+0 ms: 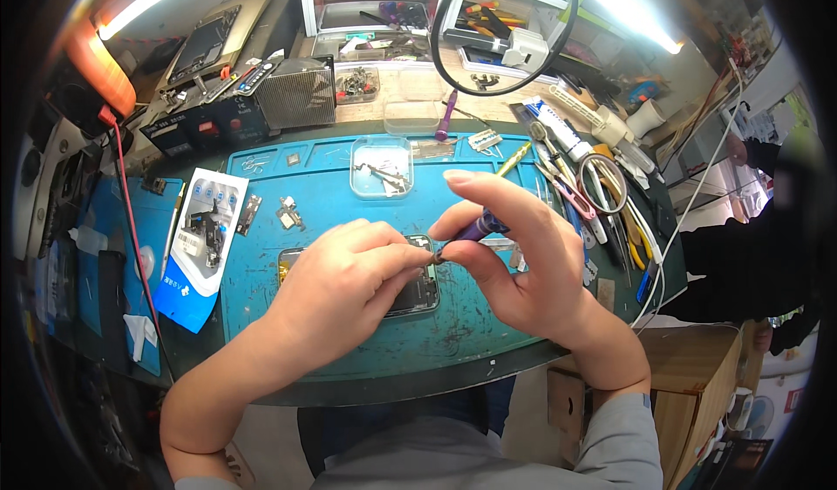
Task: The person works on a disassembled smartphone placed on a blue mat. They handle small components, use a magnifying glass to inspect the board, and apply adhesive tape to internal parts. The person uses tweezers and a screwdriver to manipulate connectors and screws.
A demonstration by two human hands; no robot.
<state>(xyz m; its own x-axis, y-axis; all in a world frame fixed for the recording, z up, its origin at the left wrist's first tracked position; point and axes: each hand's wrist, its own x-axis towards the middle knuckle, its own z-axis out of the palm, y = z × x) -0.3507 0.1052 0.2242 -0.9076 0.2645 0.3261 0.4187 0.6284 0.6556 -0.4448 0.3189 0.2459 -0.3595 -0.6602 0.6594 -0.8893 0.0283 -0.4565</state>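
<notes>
An opened phone [425,296] lies on the blue work mat [418,346], partly hidden under my left hand [344,272]. The fingertips of that hand are pinched together above the phone's upper right corner; what they hold is too small to make out. My right hand [523,250] curls in from the right, its thumb tip almost meeting the left fingertips. Held in its bent fingers is a purple screwdriver [482,226], slanting down toward the pinch. Beyond the hands stands a clear plastic box [356,176] with small metal parts in it.
A white-and-blue package [218,202] and small phone boards [289,214] lie to the left. Another purple screwdriver [446,117] rests behind the mat. Tweezers, pliers and a pink-handled tool [575,198] crowd the right side. A black ring [436,37] hangs overhead; a white cable [689,220] crosses at right.
</notes>
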